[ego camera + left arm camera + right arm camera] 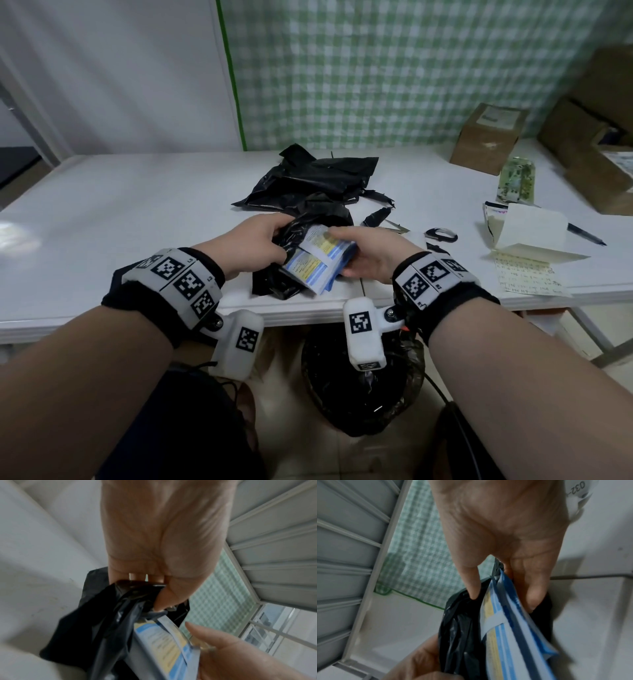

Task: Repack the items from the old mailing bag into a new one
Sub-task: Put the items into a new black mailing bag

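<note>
A banded stack of blue, white and yellow packets [318, 262] sticks halfway out of a black mailing bag [291, 233] near the table's front edge. My left hand [253, 243] grips the bag's crumpled black plastic [120, 608] at its mouth. My right hand [363, 253] pinches the stack [503, 622], thumb on top and fingers underneath. In the left wrist view the stack [163, 642] lies beside the bunched bag. A second, torn black bag [308, 178] lies flat farther back on the white table [137, 192].
Scissors [440, 234] and torn black scraps [376, 216] lie right of the hands. Papers [527, 233], a pen [585, 234] and a clear packet [517, 180] sit on the right, cardboard boxes [486, 137] behind. A lined bin [363, 383] stands under the table edge.
</note>
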`<state>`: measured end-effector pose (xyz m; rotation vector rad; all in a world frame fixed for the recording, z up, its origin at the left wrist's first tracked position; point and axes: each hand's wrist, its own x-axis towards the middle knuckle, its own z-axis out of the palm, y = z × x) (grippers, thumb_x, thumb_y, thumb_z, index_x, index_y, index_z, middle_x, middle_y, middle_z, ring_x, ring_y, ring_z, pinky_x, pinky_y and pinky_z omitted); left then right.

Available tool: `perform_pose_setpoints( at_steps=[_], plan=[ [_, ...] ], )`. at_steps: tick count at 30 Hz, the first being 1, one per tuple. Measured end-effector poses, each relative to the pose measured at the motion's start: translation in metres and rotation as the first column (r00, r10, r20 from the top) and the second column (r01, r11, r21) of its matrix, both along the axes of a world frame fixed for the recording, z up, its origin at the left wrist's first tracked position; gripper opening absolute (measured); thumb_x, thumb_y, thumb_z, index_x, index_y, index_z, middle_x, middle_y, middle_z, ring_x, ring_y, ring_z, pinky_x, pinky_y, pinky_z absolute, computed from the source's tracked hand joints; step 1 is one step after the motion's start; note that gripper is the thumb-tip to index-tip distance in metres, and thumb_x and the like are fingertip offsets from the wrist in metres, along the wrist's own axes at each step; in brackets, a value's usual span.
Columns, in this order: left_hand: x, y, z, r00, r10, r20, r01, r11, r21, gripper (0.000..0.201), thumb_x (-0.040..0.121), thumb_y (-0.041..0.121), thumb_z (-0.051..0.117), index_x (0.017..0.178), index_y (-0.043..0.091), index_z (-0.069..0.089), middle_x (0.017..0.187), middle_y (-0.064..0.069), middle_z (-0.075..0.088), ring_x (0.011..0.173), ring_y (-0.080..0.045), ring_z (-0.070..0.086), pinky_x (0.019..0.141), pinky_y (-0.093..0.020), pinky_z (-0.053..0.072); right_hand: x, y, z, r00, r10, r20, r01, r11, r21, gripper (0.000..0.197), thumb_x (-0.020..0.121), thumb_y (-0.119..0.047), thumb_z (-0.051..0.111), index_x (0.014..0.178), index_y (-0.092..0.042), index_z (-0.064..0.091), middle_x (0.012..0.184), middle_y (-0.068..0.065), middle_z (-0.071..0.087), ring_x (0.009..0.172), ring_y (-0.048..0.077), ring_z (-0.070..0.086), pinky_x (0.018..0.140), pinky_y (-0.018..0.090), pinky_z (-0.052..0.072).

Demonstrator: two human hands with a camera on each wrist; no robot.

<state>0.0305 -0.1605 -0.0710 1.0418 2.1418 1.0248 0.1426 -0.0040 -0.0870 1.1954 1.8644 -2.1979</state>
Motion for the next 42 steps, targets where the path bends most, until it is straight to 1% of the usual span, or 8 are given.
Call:
perform_pose_setpoints(
  at_steps=[5, 9, 14, 18, 25, 30, 35, 42],
  plan=[
    [-0.001, -0.008, -0.001, 0.987, -0.068, 0.146, 0.061, 0.996, 0.058, 0.059, 0.072, -0.025, 0.042, 0.113, 0.013, 0.061, 0.111, -0.016, 0.066, 0.098, -0.022, 0.061, 0.088, -0.04, 0.049, -0.007, -0.005, 0.004, 0.927, 0.335, 0.169, -0.339, 0.941, -0.008, 0.003, 0.088, -0.005, 0.06, 0.09, -0.007, 0.059, 0.088, 0.009, 0.066, 0.071, 0.015, 0.067, 0.057, 0.027, 0.059],
    [0.002, -0.007, -0.001, 0.983, -0.11, 0.15, 0.097, 0.991, 0.092, 0.058, 0.075, -0.024, 0.044, 0.116, 0.013, 0.059, 0.11, -0.007, 0.067, 0.095, -0.015, 0.062, 0.079, -0.023, 0.052, -0.008, -0.017, 0.001, 0.875, 0.442, 0.195, -0.458, 0.888, 0.043, 0.013, 0.087, -0.027, 0.065, 0.091, -0.014, 0.063, 0.085, 0.003, 0.067, 0.068, 0.011, 0.063, 0.053, 0.021, 0.053],
    [-0.002, -0.006, -0.004, 0.983, 0.021, -0.18, -0.021, 1.0, 0.004, 0.034, 0.074, -0.007, 0.06, 0.104, 0.01, 0.062, 0.096, -0.009, 0.067, 0.092, -0.023, 0.062, 0.077, -0.032, 0.048, -0.01, -0.017, -0.005, 0.924, 0.344, 0.166, -0.358, 0.932, 0.059, 0.01, 0.09, -0.019, 0.059, 0.082, -0.013, 0.059, 0.077, 0.002, 0.063, 0.065, 0.014, 0.059, 0.045, 0.018, 0.047],
    [-0.019, -0.015, -0.017, 0.845, 0.194, -0.498, -0.287, 0.951, -0.117, 0.03, 0.076, 0.006, 0.059, 0.106, 0.009, 0.058, 0.09, -0.004, 0.058, 0.089, -0.027, 0.054, 0.071, -0.026, 0.034, -0.003, -0.011, -0.004, 0.967, 0.244, 0.069, -0.243, 0.97, -0.029, 0.014, 0.088, -0.02, 0.056, 0.075, -0.016, 0.059, 0.058, -0.003, 0.066, 0.049, 0.01, 0.063, 0.041, 0.014, 0.045],
    [-0.014, -0.022, -0.023, 0.932, 0.195, -0.307, -0.229, 0.97, -0.077, 0.02, 0.073, 0.002, 0.061, 0.09, 0.009, 0.055, 0.082, -0.006, 0.059, 0.077, -0.024, 0.053, 0.063, -0.03, 0.041, -0.009, -0.015, -0.007, 0.993, -0.079, -0.093, 0.071, 0.994, -0.087, 0.009, 0.089, -0.008, 0.053, 0.08, -0.009, 0.056, 0.078, 0.009, 0.062, 0.065, 0.021, 0.061, 0.064, 0.034, 0.057],
    [-0.001, -0.015, -0.013, 0.914, 0.038, -0.404, -0.092, 0.989, -0.114, 0.019, 0.072, 0.001, 0.059, 0.071, 0.016, 0.046, 0.069, -0.001, 0.052, 0.07, -0.022, 0.048, 0.056, -0.026, 0.034, -0.019, -0.022, -0.012, 0.965, -0.241, -0.1, 0.228, 0.966, -0.123, 0.013, 0.089, -0.006, 0.053, 0.077, -0.007, 0.054, 0.072, 0.009, 0.06, 0.058, 0.02, 0.06, 0.053, 0.03, 0.056],
    [0.011, -0.011, -0.014, 0.905, -0.005, -0.426, -0.04, 0.995, -0.097, 0.008, 0.079, 0.011, 0.062, 0.08, 0.01, 0.054, 0.073, -0.003, 0.057, 0.073, -0.021, 0.052, 0.059, -0.024, 0.036, -0.028, -0.026, -0.014, 0.924, -0.356, -0.14, 0.324, 0.923, -0.206, 0.009, 0.088, -0.001, 0.051, 0.084, 0.0, 0.058, 0.077, 0.017, 0.062, 0.062, 0.027, 0.062, 0.066, 0.041, 0.056],
    [0.016, -0.007, -0.014, 0.993, 0.054, -0.108, -0.063, 0.994, -0.084, 0.029, 0.077, 0.011, 0.065, 0.104, 0.009, 0.053, 0.097, -0.011, 0.065, 0.09, -0.027, 0.063, 0.083, -0.043, 0.053, -0.033, -0.031, -0.011, 0.825, -0.528, -0.202, 0.368, 0.773, -0.517, 0.014, 0.092, -0.001, 0.046, 0.103, 0.001, 0.056, 0.081, 0.014, 0.06, 0.068, 0.023, 0.061, 0.045, 0.03, 0.057]
  ],
)
